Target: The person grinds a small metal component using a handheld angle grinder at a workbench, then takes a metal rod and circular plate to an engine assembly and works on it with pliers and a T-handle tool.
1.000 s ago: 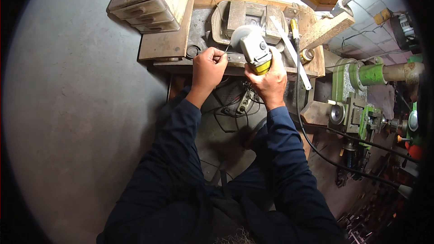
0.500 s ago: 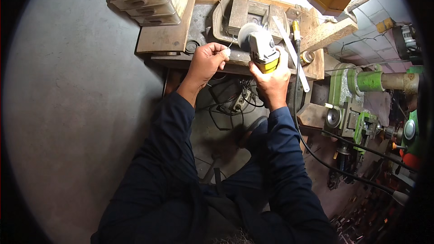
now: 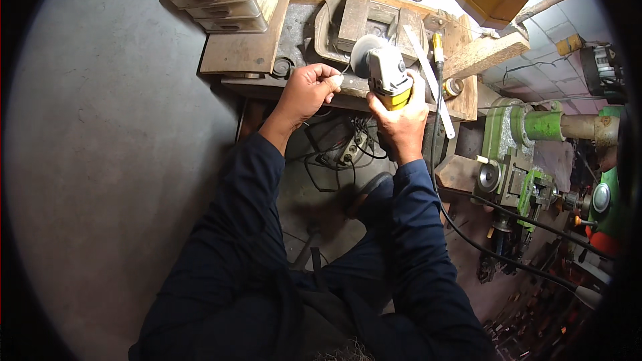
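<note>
My right hand [image 3: 406, 126] is wrapped round the body of a white and yellow angle grinder [image 3: 386, 73]. The pale round disc [image 3: 364, 52] of the grinder faces left, toward my other hand. With thumb and forefinger pinched, my left hand [image 3: 307, 97] holds a thin wire-like piece [image 3: 346, 67], whose upper tip comes close to the disc's edge; I cannot tell whether they touch. Both hands are over the front edge of the workbench [image 3: 291, 40]. Just beyond the grinder lies a metal vise-like block [image 3: 353, 21] in a shallow tray [image 3: 324, 37].
Left on the bench stands a small drawer cabinet [image 3: 231, 10]; a black ring [image 3: 283, 67] lies near it. A flat white strip [image 3: 428, 80], a yellow-handled tool [image 3: 438, 47] and a small can [image 3: 453, 87] are at right. Farther right stands a green machine [image 3: 505, 127], with black cable [image 3: 481, 247] hanging nearby.
The whole view has shifted slightly. The wire-like piece in my left hand appears tilted a little more toward the disc; both grips stay the same.
</note>
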A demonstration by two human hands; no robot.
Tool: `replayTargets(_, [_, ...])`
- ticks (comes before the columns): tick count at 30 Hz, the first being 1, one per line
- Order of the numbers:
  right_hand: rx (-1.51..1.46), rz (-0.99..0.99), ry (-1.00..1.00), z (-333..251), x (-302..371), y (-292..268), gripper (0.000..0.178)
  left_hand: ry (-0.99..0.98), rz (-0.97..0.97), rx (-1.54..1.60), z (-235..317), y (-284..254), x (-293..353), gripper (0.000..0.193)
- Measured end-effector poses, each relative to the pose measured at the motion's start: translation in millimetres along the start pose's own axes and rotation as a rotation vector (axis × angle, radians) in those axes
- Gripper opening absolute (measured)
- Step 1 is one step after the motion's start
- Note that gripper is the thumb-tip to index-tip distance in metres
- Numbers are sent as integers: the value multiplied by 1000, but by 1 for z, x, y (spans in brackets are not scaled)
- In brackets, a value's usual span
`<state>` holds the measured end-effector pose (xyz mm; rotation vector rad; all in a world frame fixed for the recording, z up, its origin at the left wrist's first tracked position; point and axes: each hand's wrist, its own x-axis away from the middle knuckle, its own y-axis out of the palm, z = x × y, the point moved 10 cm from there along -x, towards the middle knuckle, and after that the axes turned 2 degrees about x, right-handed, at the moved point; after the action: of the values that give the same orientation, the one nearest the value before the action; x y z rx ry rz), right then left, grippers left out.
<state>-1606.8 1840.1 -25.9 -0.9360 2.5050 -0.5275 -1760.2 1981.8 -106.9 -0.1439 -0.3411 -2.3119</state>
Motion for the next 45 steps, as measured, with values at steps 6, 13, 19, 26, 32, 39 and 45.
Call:
replayTargets(6, [-41, -16, -2, 1, 0, 1, 64, 57, 14, -42, -1, -2, -3, 7])
replayTargets(13, [-24, -10, -19, -3, 0, 2, 64, 178, 89, -253, 6, -6, -1, 7])
replayTargets(19, [27, 15, -92, 5, 2, 4, 67, 285, 218, -491, 28, -3, 8, 8])
replayTargets(26, [69, 181, -70, -2, 3, -10, 67, 260, 360, -49, 55, -27, 18, 8])
replayTargets(32, [108, 238, -99, 3, 3, -22, 68, 289, 259, 311, 139, -8, 59, 7])
replayTargets(39, [144, 235, -82, 1, 4, -24, 69, 321, 227, 392, 166, -4, 84, 7])
replayTargets(45, [118, 238, -93, 4, 4, -27, 70, 325, 247, 370, 165, -2, 85, 6])
